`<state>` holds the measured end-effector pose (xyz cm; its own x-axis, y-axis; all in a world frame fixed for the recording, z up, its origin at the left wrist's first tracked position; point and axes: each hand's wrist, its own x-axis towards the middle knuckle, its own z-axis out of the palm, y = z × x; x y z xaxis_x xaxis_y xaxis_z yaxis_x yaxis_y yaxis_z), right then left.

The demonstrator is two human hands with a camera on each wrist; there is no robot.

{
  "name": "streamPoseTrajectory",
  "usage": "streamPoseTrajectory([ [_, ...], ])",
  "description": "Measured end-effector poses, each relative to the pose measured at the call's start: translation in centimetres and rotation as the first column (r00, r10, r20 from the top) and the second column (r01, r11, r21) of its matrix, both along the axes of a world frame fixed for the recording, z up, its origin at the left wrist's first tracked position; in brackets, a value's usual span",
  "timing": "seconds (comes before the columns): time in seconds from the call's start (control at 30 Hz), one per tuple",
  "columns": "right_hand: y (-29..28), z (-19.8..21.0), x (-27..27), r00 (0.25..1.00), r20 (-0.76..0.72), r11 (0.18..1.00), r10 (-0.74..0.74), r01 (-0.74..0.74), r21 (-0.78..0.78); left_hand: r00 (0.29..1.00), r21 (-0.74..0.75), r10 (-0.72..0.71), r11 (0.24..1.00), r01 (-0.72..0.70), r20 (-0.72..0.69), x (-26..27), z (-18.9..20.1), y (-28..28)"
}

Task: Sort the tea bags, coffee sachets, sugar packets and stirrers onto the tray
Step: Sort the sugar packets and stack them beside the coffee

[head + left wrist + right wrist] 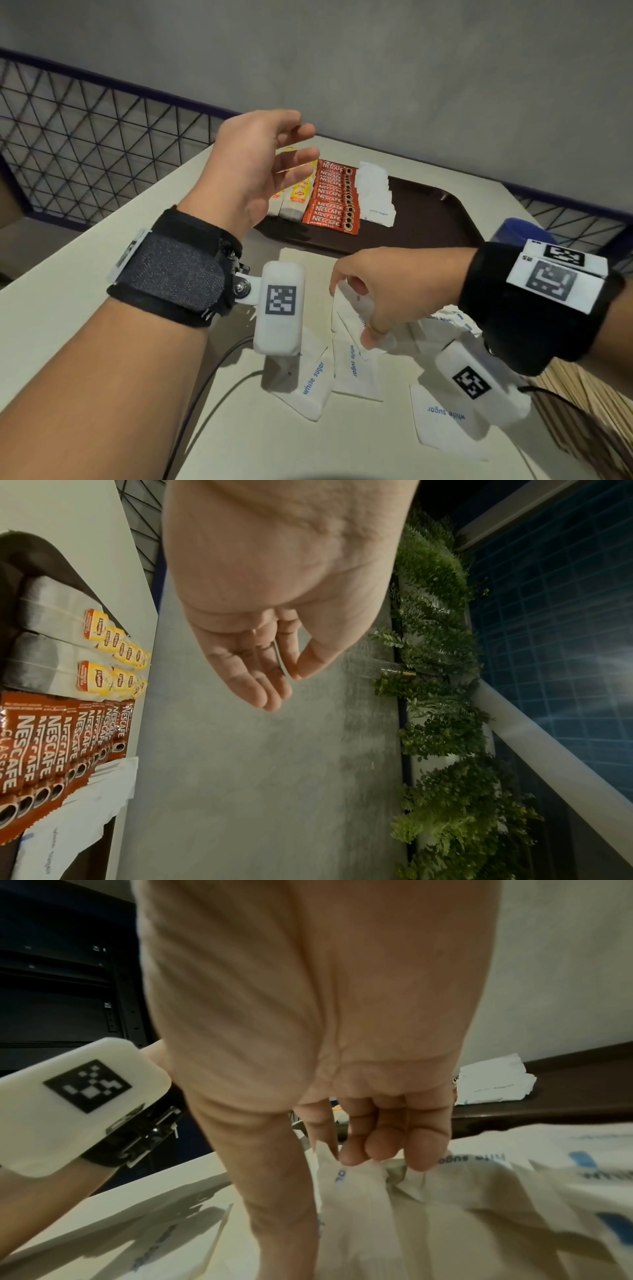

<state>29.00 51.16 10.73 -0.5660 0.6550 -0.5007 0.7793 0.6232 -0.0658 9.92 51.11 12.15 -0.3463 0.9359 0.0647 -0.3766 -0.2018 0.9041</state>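
Observation:
A dark brown tray (428, 219) at the table's far side carries rows of tea bags (296, 197), red coffee sachets (330, 200) and a stack of white sugar packets (375, 197). My left hand (274, 164) hovers above the tray's left end, fingers relaxed and empty (270, 680). Several loose white sugar packets (315, 380) lie on the table near me. My right hand (363, 308) pinches a sugar packet (356, 1199) from that pile, thumb and fingers curled on it. Wooden stirrers (582, 404) lie at the right edge.
The white table (68, 308) has a wire mesh railing (85, 137) behind its left side. A blue object (520, 229) stands right of the tray. Black cables (219, 387) run across the near table. The tray's right half is bare.

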Motion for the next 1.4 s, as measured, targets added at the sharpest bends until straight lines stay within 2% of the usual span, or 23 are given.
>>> streamPoseTrajectory([
  [0.17, -0.4, 0.2, 0.3, 0.998, -0.048, 0.998, 0.03, -0.027, 0.064, 1.0, -0.011, -0.016, 1.0, 0.016, -0.006, 0.2, 0.0, 0.0],
  [0.3, -0.5, 1.3, 1.6, 0.967, -0.249, 0.999, -0.047, 0.049, 0.002, 0.998, -0.016, -0.053, 0.998, 0.052, -0.045, 0.3, -0.1, 0.0],
  [0.37, -0.4, 2.2, 2.4, 0.902, -0.413, 0.992, -0.127, 0.12, -0.042, 0.993, -0.022, -0.088, 0.996, 0.087, -0.075, 0.4, -0.1, 0.0],
  [0.4, -0.4, 2.6, 2.7, 0.819, -0.536, 0.979, -0.204, 0.179, -0.099, 0.99, -0.031, -0.113, 0.993, 0.111, -0.09, 0.5, 0.0, -0.1],
  [0.43, -0.2, 2.7, 2.9, 0.692, -0.656, 0.953, -0.301, 0.242, -0.181, 0.983, -0.043, -0.144, 0.989, 0.14, -0.111, 0.7, 0.0, -0.2],
  [0.5, 0.3, 2.8, 3.1, 0.367, -0.822, 0.887, -0.436, 0.328, -0.324, 0.953, -0.085, -0.237, 0.971, 0.225, -0.187, 1.2, 0.2, -0.6],
  [0.57, 0.8, 2.4, 2.8, 0.084, -0.891, 0.844, -0.447, 0.369, -0.388, 0.89, -0.139, -0.363, 0.931, 0.336, -0.275, 1.9, 0.2, -0.9],
  [0.6, 0.9, 2.2, 2.5, -0.007, -0.906, 0.834, -0.422, 0.389, -0.391, 0.853, -0.16, -0.422, 0.907, 0.391, -0.307, 2.3, 0.2, -1.0],
  [0.63, 1.0, 1.9, 2.1, -0.057, -0.922, 0.83, -0.383, 0.418, -0.37, 0.82, -0.169, -0.469, 0.883, 0.437, -0.328, 2.7, 0.1, -1.2],
  [0.67, 1.0, 1.6, 1.6, -0.069, -0.942, 0.834, -0.327, 0.449, -0.322, 0.797, -0.164, -0.5, 0.865, 0.473, -0.338, 3.0, 0.0, -1.2],
  [0.77, 0.6, 1.0, 0.8, -0.001, -0.983, 0.855, -0.183, 0.493, -0.16, 0.783, -0.101, -0.524, 0.846, 0.523, -0.335, 3.6, -0.3, -1.2],
  [0.83, 0.1, 1.0, 0.7, 0.042, -0.98, 0.888, -0.197, 0.431, -0.16, 0.81, -0.066, -0.486, 0.867, 0.493, -0.329, 3.7, -0.6, -0.9],
  [0.9, -0.3, 1.0, 1.1, 0.043, -0.966, 0.919, -0.255, 0.321, -0.228, 0.842, -0.044, -0.432, 0.896, 0.443, -0.325, 3.7, -0.9, -0.7],
  [0.93, -0.3, 0.9, 1.5, 0.001, -0.957, 0.921, -0.289, 0.272, -0.278, 0.851, -0.044, -0.418, 0.903, 0.427, -0.318, 3.7, -1.0, -0.5],
  [0.97, -0.3, 0.8, 1.9, -0.074, -0.943, 0.91, -0.325, 0.246, -0.333, 0.858, -0.054, -0.412, 0.907, 0.417, -0.305, 3.6, -1.2, -0.4],
  [1.03, 0.0, 0.4, 2.8, -0.226, -0.9, 0.862, -0.373, 0.275, -0.426, 0.861, -0.082, -0.422, 0.905, 0.417, -0.285, 3.5, -1.3, -0.3],
  [1.07, 0.1, 0.2, 3.1, -0.249, -0.889, 0.839, -0.384, 0.307, -0.449, 0.854, -0.09, -0.432, 0.901, 0.425, -0.291, 3.4, -1.3, -0.3],
  [1.17, -0.2, -0.6, 3.5, -0.183, -0.885, 0.834, -0.428, 0.298, -0.465, 0.824, -0.088, -0.464, 0.882, 0.462, -0.325, 3.9, -1.4, -0.6],
  [1.2, -0.4, -0.7, 3.5, -0.184, -0.881, 0.839, -0.436, 0.272, -0.472, 0.821, -0.086, -0.467, 0.881, 0.466, -0.328, 4.2, -1.4, -0.7],
  [1.33, -0.5, -0.9, 3.8, -0.296, -0.836, 0.808, -0.462, 0.247, -0.535, 0.85, -0.092, -0.457, 0.888, 0.45, -0.262, 4.7, -1.4, -0.7],
  [1.4, -0.6, -0.8, 3.9, -0.298, -0.825, 0.797, -0.48, 0.245, -0.552, 0.859, -0.102, -0.439, 0.898, 0.428, -0.264, 4.8, -1.4, -0.6],
])
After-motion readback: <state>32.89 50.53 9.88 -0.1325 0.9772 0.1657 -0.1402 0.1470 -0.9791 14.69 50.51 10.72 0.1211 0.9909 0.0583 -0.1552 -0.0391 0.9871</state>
